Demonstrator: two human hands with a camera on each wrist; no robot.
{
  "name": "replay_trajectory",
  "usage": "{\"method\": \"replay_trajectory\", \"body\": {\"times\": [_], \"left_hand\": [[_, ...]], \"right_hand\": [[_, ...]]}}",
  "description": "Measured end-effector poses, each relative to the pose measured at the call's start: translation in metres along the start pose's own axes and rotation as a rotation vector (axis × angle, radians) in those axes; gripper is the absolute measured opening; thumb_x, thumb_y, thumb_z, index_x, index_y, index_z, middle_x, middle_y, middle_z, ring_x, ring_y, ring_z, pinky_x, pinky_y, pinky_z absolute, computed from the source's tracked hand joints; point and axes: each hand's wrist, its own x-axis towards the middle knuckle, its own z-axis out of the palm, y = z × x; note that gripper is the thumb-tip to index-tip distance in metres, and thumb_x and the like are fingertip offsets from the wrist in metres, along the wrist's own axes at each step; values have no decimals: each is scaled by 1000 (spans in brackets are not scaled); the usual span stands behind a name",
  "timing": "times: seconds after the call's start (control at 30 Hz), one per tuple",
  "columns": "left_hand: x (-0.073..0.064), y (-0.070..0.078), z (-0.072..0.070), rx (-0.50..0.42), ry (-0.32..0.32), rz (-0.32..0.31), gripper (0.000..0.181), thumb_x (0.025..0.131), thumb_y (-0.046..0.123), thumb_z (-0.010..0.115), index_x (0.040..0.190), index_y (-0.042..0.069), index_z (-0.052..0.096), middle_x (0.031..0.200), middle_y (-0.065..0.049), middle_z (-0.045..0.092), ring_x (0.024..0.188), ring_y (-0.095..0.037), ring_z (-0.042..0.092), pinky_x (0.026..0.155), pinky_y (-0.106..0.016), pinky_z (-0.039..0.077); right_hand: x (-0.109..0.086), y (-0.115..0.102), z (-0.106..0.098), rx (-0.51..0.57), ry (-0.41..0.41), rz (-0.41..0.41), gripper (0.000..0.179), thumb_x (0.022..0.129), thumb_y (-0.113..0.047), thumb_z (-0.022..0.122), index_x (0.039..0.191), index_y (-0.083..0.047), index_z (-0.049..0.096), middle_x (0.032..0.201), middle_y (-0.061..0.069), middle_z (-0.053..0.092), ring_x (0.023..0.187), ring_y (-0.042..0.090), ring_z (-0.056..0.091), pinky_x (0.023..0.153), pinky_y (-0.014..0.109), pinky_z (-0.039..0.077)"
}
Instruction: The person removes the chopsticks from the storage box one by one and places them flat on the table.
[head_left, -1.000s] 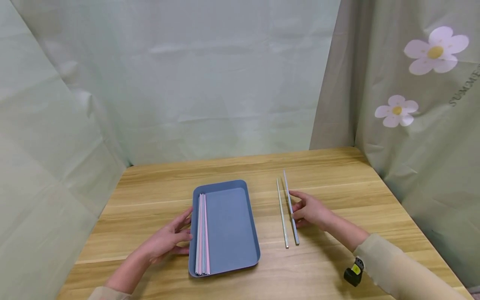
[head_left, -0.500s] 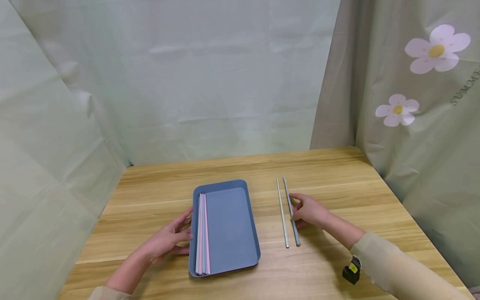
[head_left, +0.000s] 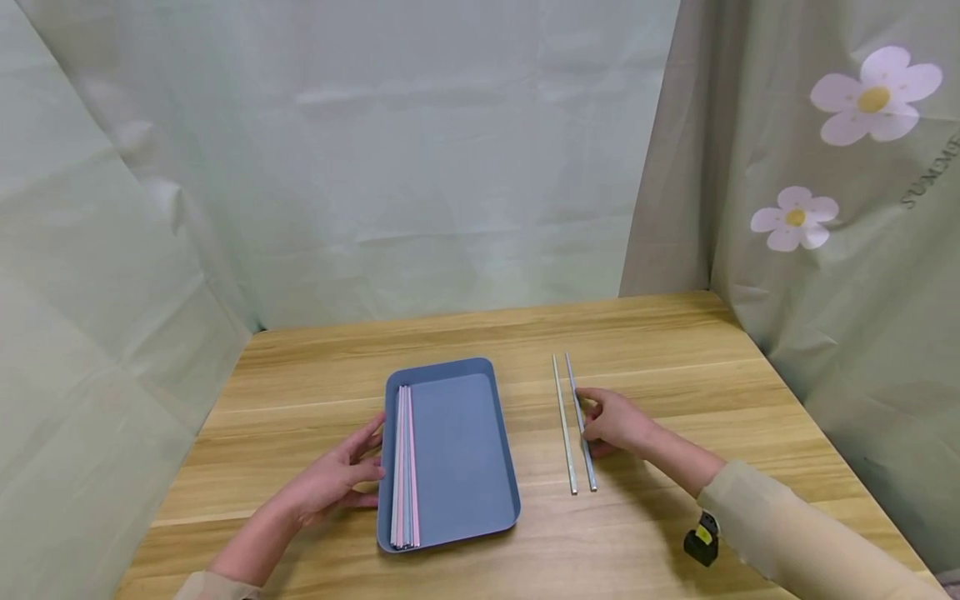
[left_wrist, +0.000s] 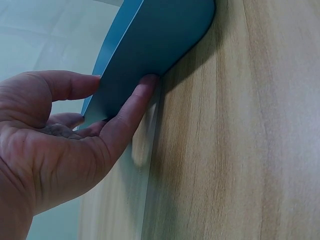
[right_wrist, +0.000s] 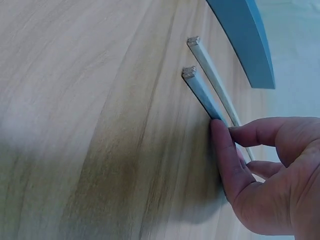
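Observation:
My right hand (head_left: pixel 619 418) pinches a slim bluish chopstick (head_left: pixel 588 468) between thumb and fingers, low over the table. Its square end shows in the right wrist view, where the thumb and a finger press its two sides. Just left of it, nearly parallel, lies a pale greenish chopstick (head_left: pixel 565 433). My left hand (head_left: pixel 333 479) rests against the left side of a blue-grey tray (head_left: pixel 506 454), fingers extended along the wall and thumb at the rim in the left wrist view. Inside the tray, a bundle of several pink and blue chopsticks (head_left: pixel 406 475) lies along its left wall.
Everything stands on a wood-grain table (head_left: pixel 675 342). Pale cloth hangs behind it (head_left: pixel 465 167) and at the left, and a flower-print curtain (head_left: pixel 825 333) hangs at the right. A small black device (head_left: pixel 702 542) sits by the right sleeve.
My right hand has lowered the bluish chopstick and shifted it slightly left, closer alongside the greenish one. My left hand and the tray have not moved.

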Motion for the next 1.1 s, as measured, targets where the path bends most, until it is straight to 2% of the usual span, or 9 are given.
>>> {"method": "replay_trajectory", "body": {"times": [0.23, 0.47, 0.63, 0.77, 0.9, 1.03, 1.1], "left_hand": [[-1, -1, 1, -6, -2, 1, 91, 98, 1, 57, 166, 22, 0, 167, -27, 0, 147, -52, 21, 92, -55, 54], [-1, -1, 0, -5, 3, 5, 91, 98, 0, 57, 166, 21, 1, 167, -27, 0, 146, -52, 21, 92, -55, 54], [-1, 0, 0, -1, 6, 1, 91, 98, 2, 58, 166, 23, 2, 168, -27, 0, 147, -53, 18, 92, -55, 55], [-1, -1, -1, 2, 6, 4, 91, 99, 1, 58, 166, 22, 2, 167, -27, -1, 147, -53, 17, 92, -55, 55], [-1, -1, 0, -6, 3, 7, 91, 98, 1, 58, 166, 22, 2, 167, -27, -2, 147, -53, 17, 92, -55, 54], [-1, -1, 0, -13, 8, 8, 91, 98, 1, 58, 166, 22, 2, 167, -27, -1, 147, -53, 17, 92, -55, 54], [-1, -1, 0, -13, 11, 7, 91, 98, 0, 58, 166, 22, 2, 167, -27, -1, 147, -53, 18, 92, -55, 55]], "right_hand": [[-1, 0, -11, 61, -36, -40, 85, 86, 8, 65, 159, 5, 21, 101, 21, 56, 75, 25, 62, 65, 43, 60], [-6, -14, -15, 107, -56, -55, 89, 86, 5, 64, 161, 1, 18, 104, 19, 53, 77, 25, 63, 71, 49, 61], [-10, -25, -11, 105, -54, -92, 88, 86, 1, 65, 162, -4, 20, 119, 27, 51, 87, 34, 65, 77, 53, 59], [-12, -36, -5, 83, -34, -137, 84, 89, -4, 65, 162, -9, 24, 132, 29, 51, 95, 39, 64, 81, 51, 58], [-13, -45, 0, 76, -18, -176, 79, 93, -7, 65, 162, -9, 25, 135, 25, 53, 93, 33, 63, 85, 49, 56], [-13, -54, 7, 104, -16, -210, 74, 97, -11, 66, 160, -7, 28, 139, 20, 53, 112, 29, 62, 95, 49, 53], [-13, -59, 12, 125, -24, -227, 72, 98, -11, 65, 160, -6, 30, 142, 20, 52, 123, 34, 57, 99, 48, 52]]}}
